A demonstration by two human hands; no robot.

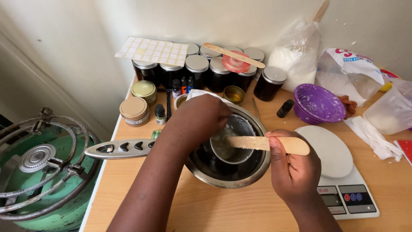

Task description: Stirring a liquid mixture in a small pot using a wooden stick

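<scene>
My left hand (198,118) reaches over the rim of a steel bowl (257,165) and grips a smaller metal cup (234,148) that sits inside it. My right hand (292,172) holds a flat wooden stick (296,146) by its near end. The stick's far end lies across the mouth of the small cup. What is in the cup looks pale and cloudy; the bowl's inside is dark.
A white kitchen scale (343,180) stands right of the bowl. Several dark jars with metal lids (197,68) line the wall, with small bottles and tins (135,109) beside them. A purple bowl (319,103), powder bags (296,56), a long lighter (120,149) and a green gas burner (38,172) at left.
</scene>
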